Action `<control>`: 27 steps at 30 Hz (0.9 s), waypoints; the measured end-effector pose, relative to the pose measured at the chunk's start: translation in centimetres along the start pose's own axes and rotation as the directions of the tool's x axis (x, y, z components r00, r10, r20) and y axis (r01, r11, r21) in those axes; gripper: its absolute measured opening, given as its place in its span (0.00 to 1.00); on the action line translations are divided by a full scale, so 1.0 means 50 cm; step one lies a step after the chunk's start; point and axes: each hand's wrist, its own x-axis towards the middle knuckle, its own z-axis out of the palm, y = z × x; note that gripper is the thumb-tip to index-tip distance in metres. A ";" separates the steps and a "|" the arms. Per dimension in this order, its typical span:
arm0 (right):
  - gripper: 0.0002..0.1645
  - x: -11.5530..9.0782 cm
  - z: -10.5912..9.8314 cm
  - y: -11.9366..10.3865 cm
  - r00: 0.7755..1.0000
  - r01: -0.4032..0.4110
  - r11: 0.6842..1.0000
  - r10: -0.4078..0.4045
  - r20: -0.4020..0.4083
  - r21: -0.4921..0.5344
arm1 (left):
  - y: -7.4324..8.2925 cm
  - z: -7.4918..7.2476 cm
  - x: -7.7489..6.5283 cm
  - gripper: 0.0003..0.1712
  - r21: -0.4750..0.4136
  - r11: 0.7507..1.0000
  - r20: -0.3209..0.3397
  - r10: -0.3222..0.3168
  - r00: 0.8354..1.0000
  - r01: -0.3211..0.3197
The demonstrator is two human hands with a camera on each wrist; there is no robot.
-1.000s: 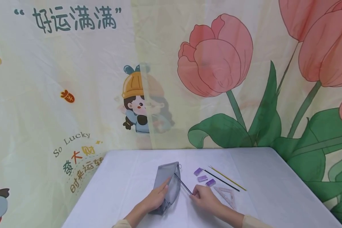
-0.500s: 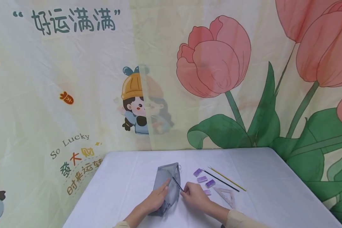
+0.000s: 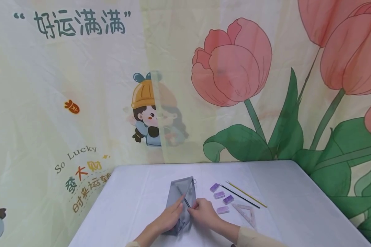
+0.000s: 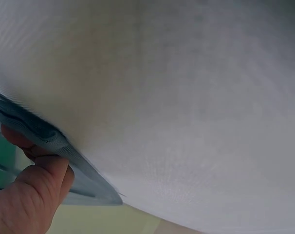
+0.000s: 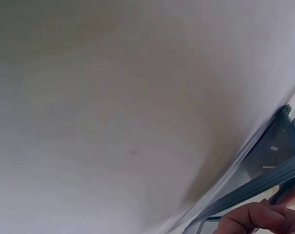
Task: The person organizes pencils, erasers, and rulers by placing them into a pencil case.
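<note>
A grey mesh pencil case [image 3: 174, 188] with a zipped edge lies slanted on the table in the head view. My left hand [image 3: 169, 216] holds its left side; in the left wrist view the thumb and fingers of that hand [image 4: 35, 195] grip the zipper edge [image 4: 55, 141]. With my right hand [image 3: 204, 212] I pinch a dark pencil [image 3: 187, 203], whose far part lies within the case's opening and shows faintly through the mesh. The right wrist view catches the right fingers [image 5: 252, 217] beside the zipper edge [image 5: 254, 190]; the pencil is hard to make out there.
Several purple-and-white erasers [image 3: 219, 195] lie right of the case. Beyond them are a black pencil [image 3: 239, 195] and a yellow pencil [image 3: 247, 194], side by side. A clear triangular set square [image 3: 251, 214] lies nearer. A printed curtain [image 3: 185, 151] hangs behind the white table [image 3: 284, 206].
My right hand has moved left to the case, sliding the dark pencil deeper into its opening. An eraser that it covered now shows. My left hand has stayed on the case.
</note>
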 end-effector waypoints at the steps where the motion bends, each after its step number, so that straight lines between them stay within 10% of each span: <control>1: 0.10 0.001 0.002 -0.004 1.000 -0.016 1.000 0.016 0.003 0.015 | 0.001 0.000 0.000 0.33 0.011 1.000 0.001 0.007 1.000 -0.007; 14: 0.09 0.009 0.024 -0.026 0.995 -0.084 0.996 0.082 0.047 0.032 | 0.002 0.001 -0.001 0.35 0.042 0.999 0.008 -0.008 1.000 0.008; 27: 0.06 0.022 0.028 -0.008 0.990 0.029 0.998 -0.021 0.137 -0.057 | 0.008 -0.002 0.003 0.34 0.022 0.999 0.016 -0.049 0.999 0.049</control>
